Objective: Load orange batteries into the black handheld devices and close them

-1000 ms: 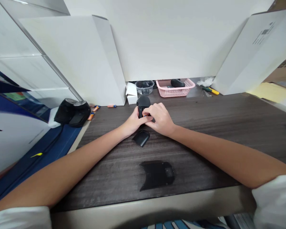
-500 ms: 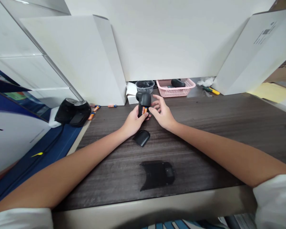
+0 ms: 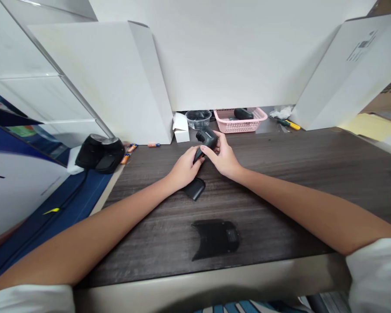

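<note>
Both hands are engaged on a single item, a black plastic handheld device with a rounded head [image 3: 208, 137], raised above the dark wood-grain worktop [image 3: 280, 174], near its far side and on the near side of the containers. The device is tilted, its head uppermost and leaning to the right. The left hand [image 3: 184, 167] is wrapped around the lower part, the handle. The right hand [image 3: 224, 156] pinches the device between thumb and fingers, the fingers at the right side of the head. A small patch of orange shows between the hands; its detail is too small to confirm.

A curved black plastic cover [image 3: 195, 189] lies on the worktop just beside the left hand, which partly hides it. Nearer the front edge, well apart from the hands, lies a flat black plastic panel with one concave end and one rounded end [image 3: 217, 239].

Along the far side stand a small white cardboard box [image 3: 181, 132], a round clear plastic tub with dark contents [image 3: 195, 124] and a pink perforated plastic basket [image 3: 240, 127] containing a black rounded object [image 3: 243, 114]. An orange cylindrical battery [image 3: 154, 145] lies left of the white box; further orange batteries [image 3: 125, 158] lie beside a black double-topped unit [image 3: 99, 154].
</note>
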The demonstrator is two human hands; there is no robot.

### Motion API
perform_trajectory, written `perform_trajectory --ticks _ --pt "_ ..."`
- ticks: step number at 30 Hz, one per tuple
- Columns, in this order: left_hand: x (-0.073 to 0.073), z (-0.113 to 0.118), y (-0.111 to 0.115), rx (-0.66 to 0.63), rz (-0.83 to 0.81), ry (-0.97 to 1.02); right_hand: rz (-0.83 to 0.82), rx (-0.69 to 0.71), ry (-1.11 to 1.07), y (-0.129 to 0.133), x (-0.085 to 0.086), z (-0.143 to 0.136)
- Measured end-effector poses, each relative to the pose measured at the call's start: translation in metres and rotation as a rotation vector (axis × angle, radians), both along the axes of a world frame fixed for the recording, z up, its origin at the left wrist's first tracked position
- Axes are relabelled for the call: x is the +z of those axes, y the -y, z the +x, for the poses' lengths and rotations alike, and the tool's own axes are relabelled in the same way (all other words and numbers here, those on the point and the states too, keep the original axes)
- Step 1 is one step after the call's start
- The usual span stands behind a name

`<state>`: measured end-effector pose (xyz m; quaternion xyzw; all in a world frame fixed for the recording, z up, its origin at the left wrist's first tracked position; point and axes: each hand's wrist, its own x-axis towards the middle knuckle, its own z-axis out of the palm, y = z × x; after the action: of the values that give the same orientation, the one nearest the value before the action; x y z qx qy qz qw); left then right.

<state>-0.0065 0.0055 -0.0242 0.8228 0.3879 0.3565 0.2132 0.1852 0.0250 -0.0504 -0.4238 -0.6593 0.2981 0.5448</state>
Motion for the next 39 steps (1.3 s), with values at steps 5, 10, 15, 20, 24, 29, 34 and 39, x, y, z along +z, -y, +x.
perform_trajectory --ticks 5,10,15,20,24,29,34,39 --pt "0.001 -0.001 0.000 -0.003 -0.062 0.035 0.017 0.034 0.016 0.000 0.004 0.001" --pt "0.003 -0.001 0.000 0.005 -0.099 0.053 -0.014 0.062 -0.011 -0.001 0.004 0.002" --pt "0.007 0.000 0.003 0.013 -0.128 0.057 -0.005 0.068 -0.013 -0.003 0.002 0.002" --pt "0.007 0.000 0.003 0.011 -0.132 0.061 0.028 0.071 0.036 0.001 0.005 0.001" --pt "0.005 0.000 0.002 -0.001 -0.105 0.060 0.066 0.059 0.082 0.007 0.010 0.001" --pt "0.005 0.000 0.002 0.004 -0.114 0.038 0.143 0.050 0.150 0.013 0.015 0.001" --pt "0.006 0.000 0.002 -0.017 -0.109 0.041 0.222 0.055 0.182 0.016 0.015 0.001" --pt "0.007 -0.002 0.002 -0.006 -0.114 0.004 0.216 0.031 0.210 0.014 0.013 0.001"
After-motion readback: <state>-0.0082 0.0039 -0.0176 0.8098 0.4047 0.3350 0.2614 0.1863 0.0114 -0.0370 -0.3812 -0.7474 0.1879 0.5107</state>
